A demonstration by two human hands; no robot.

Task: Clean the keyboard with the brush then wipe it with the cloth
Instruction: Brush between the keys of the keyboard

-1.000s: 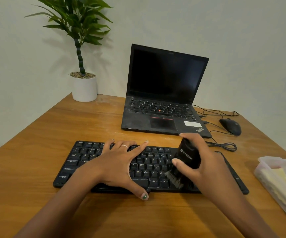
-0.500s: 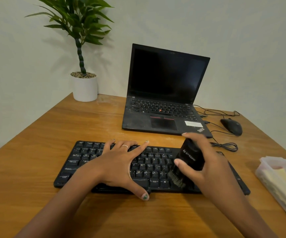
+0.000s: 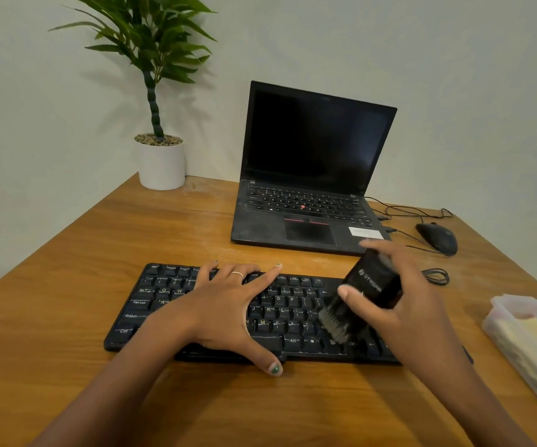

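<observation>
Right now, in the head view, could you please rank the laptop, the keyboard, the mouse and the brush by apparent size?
1. laptop and keyboard: too alike to rank; the keyboard lies nearer the camera and is partly covered by hands.
2. brush, partly hidden by the right hand.
3. mouse, farther away.

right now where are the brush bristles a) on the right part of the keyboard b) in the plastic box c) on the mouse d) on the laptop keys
a: the right hand holds the brush with its bristles down on the right part of the keyboard.
</observation>
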